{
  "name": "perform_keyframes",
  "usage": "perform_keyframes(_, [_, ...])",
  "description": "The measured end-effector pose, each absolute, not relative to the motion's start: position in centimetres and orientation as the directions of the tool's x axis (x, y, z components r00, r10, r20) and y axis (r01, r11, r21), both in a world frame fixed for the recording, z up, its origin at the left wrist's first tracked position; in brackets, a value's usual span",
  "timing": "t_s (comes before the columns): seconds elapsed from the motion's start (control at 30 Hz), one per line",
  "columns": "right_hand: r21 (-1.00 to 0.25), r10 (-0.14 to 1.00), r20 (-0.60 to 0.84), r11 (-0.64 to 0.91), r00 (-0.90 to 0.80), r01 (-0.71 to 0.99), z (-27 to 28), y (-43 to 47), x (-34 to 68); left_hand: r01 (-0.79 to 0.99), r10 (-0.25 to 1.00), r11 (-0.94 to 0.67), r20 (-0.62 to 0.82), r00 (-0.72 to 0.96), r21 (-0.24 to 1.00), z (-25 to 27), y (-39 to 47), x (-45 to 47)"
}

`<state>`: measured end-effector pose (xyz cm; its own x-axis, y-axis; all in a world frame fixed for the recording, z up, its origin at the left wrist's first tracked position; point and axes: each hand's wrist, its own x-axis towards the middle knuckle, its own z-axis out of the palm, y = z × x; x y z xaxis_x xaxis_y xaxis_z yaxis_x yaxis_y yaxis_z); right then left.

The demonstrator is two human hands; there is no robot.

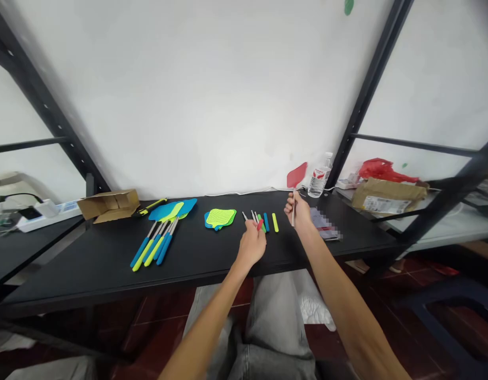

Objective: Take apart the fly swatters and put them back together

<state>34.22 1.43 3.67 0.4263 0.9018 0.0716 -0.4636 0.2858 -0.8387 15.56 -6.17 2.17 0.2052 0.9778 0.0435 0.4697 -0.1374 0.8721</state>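
My right hand (298, 210) is closed around the thin rod of a fly swatter whose red head (296, 176) points up; its lower end shows no grip. My left hand (252, 241) is closed on a red handle grip (260, 224), just above the table. Beyond its fingers lie thin metal rods (255, 215), partly hidden. Close by are a green grip (261, 222), a blue grip (266, 222) and a yellow grip (275, 222). Left of them, several yellow-green and blue swatter heads (220, 218) are stacked. Several whole fly swatters (164, 232) with blue and yellow handles lie farther left.
An open cardboard box (114, 206) and a yellow-black tool (152, 206) sit at the back left of the black table (89, 258). A water bottle (320, 176) stands behind my right hand, with a blurred flat object (323, 224) nearer. Black posts (370, 79) flank the table.
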Motion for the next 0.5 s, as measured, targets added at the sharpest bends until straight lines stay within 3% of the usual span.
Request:
perform_keyframes(0.07, [-0.905,0.899,0.082,0.248,0.431,-0.345,2.3,0.9,34.8,0.680,0.968,-0.238,0.114,0.222,0.694,3.0,-4.3,17.5])
perform_keyframes(0.17, [-0.941,0.877,0.156,0.272,0.454,-0.202,0.3,0.4,34.2,0.779,0.955,-0.292,0.133,0.263,0.556,3.8,-1.9,20.6])
perform_keyframes(0.27, [-0.965,0.863,0.215,0.261,0.457,-0.038,-0.8,0.3,33.6,0.820,0.938,-0.345,0.156,0.308,0.456,3.3,-0.9,22.6])
perform_keyframes(0.37, [-0.955,0.863,0.269,0.182,0.428,0.232,-1.0,0.3,33.7,0.853,0.931,-0.363,0.179,0.317,0.376,2.6,-1.0,23.2])
perform_keyframes(0.5, [-0.892,0.876,0.297,0.112,0.381,0.437,-1.0,0.2,33.9,0.856,0.927,-0.370,0.196,0.319,0.360,2.7,-1.3,22.6])
